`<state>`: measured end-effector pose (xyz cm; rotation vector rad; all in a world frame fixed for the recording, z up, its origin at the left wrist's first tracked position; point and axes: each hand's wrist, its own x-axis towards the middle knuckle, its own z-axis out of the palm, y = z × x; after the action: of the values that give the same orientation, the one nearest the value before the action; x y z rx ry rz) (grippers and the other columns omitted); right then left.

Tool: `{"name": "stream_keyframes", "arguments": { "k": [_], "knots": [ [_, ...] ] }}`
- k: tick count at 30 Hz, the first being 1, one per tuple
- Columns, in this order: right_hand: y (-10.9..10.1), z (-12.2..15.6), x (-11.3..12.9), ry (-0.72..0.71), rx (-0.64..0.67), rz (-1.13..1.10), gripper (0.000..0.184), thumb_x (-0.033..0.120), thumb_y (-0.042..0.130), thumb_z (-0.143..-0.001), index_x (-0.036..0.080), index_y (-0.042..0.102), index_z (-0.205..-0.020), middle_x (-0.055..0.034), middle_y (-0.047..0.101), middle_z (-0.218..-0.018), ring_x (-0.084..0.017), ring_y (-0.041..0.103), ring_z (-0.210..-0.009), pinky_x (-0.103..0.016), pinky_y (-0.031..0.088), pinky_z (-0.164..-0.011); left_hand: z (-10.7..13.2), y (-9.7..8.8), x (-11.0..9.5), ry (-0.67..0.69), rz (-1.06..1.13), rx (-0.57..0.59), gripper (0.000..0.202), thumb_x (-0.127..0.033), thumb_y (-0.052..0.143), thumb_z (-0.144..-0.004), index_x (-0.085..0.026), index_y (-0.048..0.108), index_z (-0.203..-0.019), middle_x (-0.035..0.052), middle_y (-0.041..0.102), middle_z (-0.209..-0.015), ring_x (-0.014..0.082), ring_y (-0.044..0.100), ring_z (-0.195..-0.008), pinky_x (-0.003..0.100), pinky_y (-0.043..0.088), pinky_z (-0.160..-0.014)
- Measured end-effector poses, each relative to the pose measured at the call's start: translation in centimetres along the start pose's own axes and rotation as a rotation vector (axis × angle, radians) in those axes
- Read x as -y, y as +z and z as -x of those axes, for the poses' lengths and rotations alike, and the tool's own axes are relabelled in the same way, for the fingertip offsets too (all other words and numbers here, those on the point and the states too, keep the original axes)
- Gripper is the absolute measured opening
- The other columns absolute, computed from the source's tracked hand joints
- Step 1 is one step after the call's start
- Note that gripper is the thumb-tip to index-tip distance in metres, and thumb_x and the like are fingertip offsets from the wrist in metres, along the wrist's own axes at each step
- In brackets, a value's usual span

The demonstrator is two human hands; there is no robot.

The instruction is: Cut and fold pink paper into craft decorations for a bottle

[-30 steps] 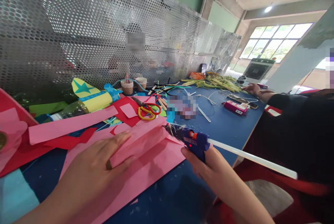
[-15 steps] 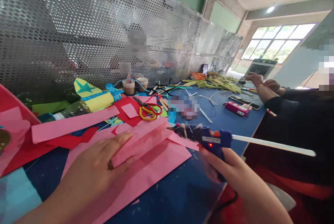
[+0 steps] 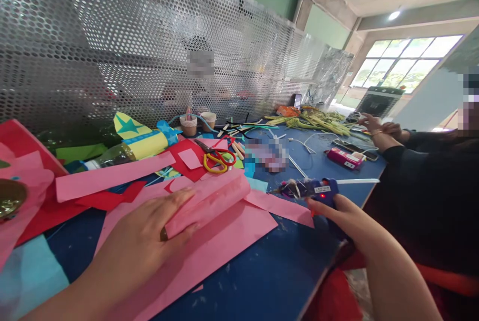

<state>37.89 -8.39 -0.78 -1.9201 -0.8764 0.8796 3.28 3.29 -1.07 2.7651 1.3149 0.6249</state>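
Observation:
My left hand (image 3: 144, 234) is closed around a roll of pink paper (image 3: 215, 201), thumb below and fingers above; a small brownish end peeks out by the thumb. Beneath it lies a larger pink sheet (image 3: 239, 236) on the blue table. My right hand (image 3: 344, 214) grips a blue glue gun (image 3: 325, 190), its red light lit and a pale glue stick (image 3: 359, 181) jutting from the back. The gun's nozzle points left, apart from the roll, above a pink strip (image 3: 284, 207).
Scissors (image 3: 219, 158) with red and yellow handles rest on paper scraps behind the roll. A yellow paper-wrapped bottle rocket (image 3: 145, 145) lies further left. Paper cups (image 3: 188, 124) stand by the perforated metal screen (image 3: 149, 52). Another person's hands (image 3: 377, 126) are at the far right.
The glue gun has moved right, away from the roll's edge. The roll's loose flap is now folded down against it. My left hand keeps its hold.

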Motion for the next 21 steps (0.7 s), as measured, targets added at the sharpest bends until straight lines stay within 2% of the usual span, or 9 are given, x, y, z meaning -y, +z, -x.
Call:
{"name": "stream_keyframes", "arguments": {
  "k": [6, 13, 18, 21],
  "knots": [
    [-0.6, -3.3, 0.8, -0.005, 0.090, 0.205, 0.037, 0.050, 0.076, -0.067, 0.015, 0.065, -0.061, -0.0009, 0.063, -0.055, -0.015, 0.057, -0.052, -0.023, 0.040, -0.045, 0.0, 0.1, 0.3, 0.036, 0.011, -0.042, 0.059, -0.066, 0.042, -0.086, -0.027, 0.061, -0.126, 0.0021, 0.066, -0.128, 0.0271, 0.063, -0.114, 0.039, 0.053, -0.094],
    [-2.3, -5.6, 1.3, -0.089, 0.143, 0.404, 0.039, 0.054, 0.075, -0.069, 0.018, 0.064, -0.060, 0.0011, 0.060, -0.051, -0.013, 0.051, -0.049, -0.023, 0.034, -0.043, -0.4, -0.2, 0.4, -0.088, 0.049, 0.045, 0.066, -0.072, 0.040, -0.082, -0.030, 0.061, -0.127, 0.0007, 0.063, -0.132, 0.0277, 0.060, -0.119, 0.043, 0.048, -0.101],
    [-2.2, -6.3, 2.1, -0.222, 0.273, 0.550, 0.042, 0.057, 0.070, -0.073, 0.017, 0.070, -0.060, -0.0008, 0.063, -0.051, -0.014, 0.051, -0.046, -0.025, 0.032, -0.044, -0.7, -0.7, 0.6, -0.160, 0.064, 0.105, 0.063, -0.068, 0.045, -0.080, -0.030, 0.060, -0.128, 0.0000, 0.060, -0.136, 0.0291, 0.057, -0.123, 0.046, 0.047, -0.101],
    [-2.1, -6.2, 2.3, -0.351, 0.214, 0.662, 0.044, 0.058, 0.072, -0.069, 0.019, 0.066, -0.049, 0.0001, 0.055, -0.046, -0.014, 0.045, -0.044, -0.027, 0.029, -0.046, -0.8, -1.0, 0.5, -0.152, 0.086, 0.114, 0.061, -0.066, 0.047, -0.081, -0.029, 0.060, -0.128, 0.0000, 0.059, -0.136, 0.0284, 0.058, -0.122, 0.044, 0.048, -0.101]
  ]
}}
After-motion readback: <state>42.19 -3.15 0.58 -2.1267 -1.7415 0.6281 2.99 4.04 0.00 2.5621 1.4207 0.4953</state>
